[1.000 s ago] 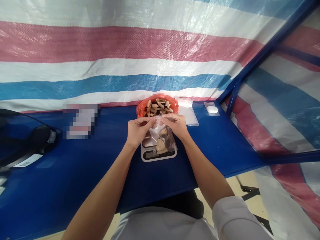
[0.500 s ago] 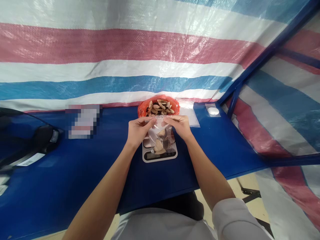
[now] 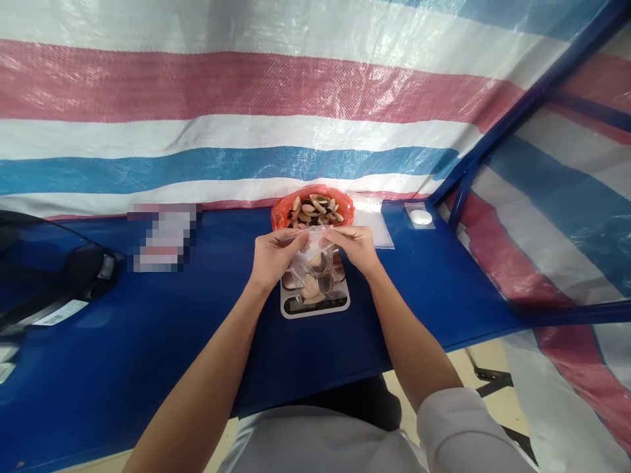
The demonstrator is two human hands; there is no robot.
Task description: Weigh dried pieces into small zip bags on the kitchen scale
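A clear plastic bag [image 3: 323, 247] hangs upright between my hands, with several pale and dark dried slices [image 3: 313, 288] in its lower part. My left hand [image 3: 277, 255] pinches its top edge at the left. At the right end of that edge, my right hand [image 3: 355, 247] grips it between thumb and fingers. Below and behind the bag is a white kitchen scale [image 3: 315, 313] with a dark display strip, partly hidden by it. Just beyond my hands stands a red plastic bag [image 3: 280, 213] full of similar brown-and-cream slices [image 3: 318, 209].
Flat clear bags [image 3: 377, 230] lie right of the red bag. A small packet with a white oval piece [image 3: 420, 217] sits farther right. A blurred-out item [image 3: 165, 238] and a black device [image 3: 64, 282] are at left on the blue table [image 3: 197, 341]. Striped sheeting [image 3: 246, 85] walls the back.
Both hands keep their grip on the bag's top edge. The bag and the slices inside have shifted slightly to the left.
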